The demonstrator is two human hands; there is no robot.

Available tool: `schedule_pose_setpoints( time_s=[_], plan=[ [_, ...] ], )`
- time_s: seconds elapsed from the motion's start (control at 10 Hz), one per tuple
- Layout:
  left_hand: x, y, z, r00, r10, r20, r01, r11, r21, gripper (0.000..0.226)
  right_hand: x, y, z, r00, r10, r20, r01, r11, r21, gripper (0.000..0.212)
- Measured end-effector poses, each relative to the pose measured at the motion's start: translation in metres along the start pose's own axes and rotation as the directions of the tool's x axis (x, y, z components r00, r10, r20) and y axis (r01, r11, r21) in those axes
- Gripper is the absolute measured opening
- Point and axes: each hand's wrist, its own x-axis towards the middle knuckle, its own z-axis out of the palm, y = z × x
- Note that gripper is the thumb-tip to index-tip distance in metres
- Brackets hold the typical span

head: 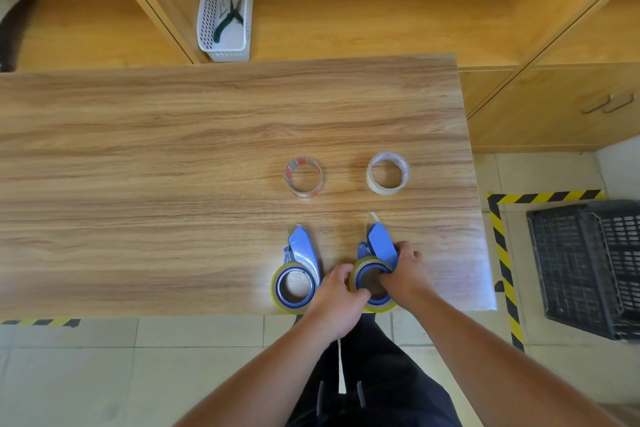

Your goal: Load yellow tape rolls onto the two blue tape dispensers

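Note:
Two blue tape dispensers lie at the table's near edge. The left dispenser (pixel 300 250) rests untouched with a yellow tape roll (pixel 281 291) around its hub. The right dispenser (pixel 381 243) also carries a yellow tape roll (pixel 360 269), and both hands are on it. My left hand (pixel 337 295) grips the roll's left rim, thumb across its front. My right hand (pixel 403 270) holds the dispenser body, fingers reaching into the hub. A strip of tape sticks out past the right dispenser's tip.
A clear tape roll (pixel 304 177) and a cream masking tape roll (pixel 388 173) lie farther back on the wooden table (pixel 173 166). A white basket (pixel 225 10) with pliers stands on the shelf behind. A black crate (pixel 588 267) sits on the floor at right.

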Motion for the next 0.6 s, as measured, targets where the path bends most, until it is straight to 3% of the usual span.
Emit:
schedule_pose_setpoints(
  time_s=[0.3,0.5,0.6],
  plan=[
    [-0.022,-0.016,-0.008,0.999,0.050,-0.017,-0.050,0.999,-0.009,0.054,-0.022,0.002,-0.009,0.999,-0.027,0.019,0.026,0.999,0.020,0.069],
    [-0.031,-0.022,-0.027,0.994,0.086,-0.072,-0.089,0.995,-0.043,0.046,-0.043,-0.004,-0.025,0.963,-0.224,-0.152,0.198,0.966,-0.167,0.072],
    [-0.034,-0.020,-0.036,0.985,0.123,-0.121,-0.134,0.987,-0.085,0.036,-0.052,-0.010,-0.033,0.939,-0.293,-0.180,0.263,0.949,-0.175,0.072]
  ],
)
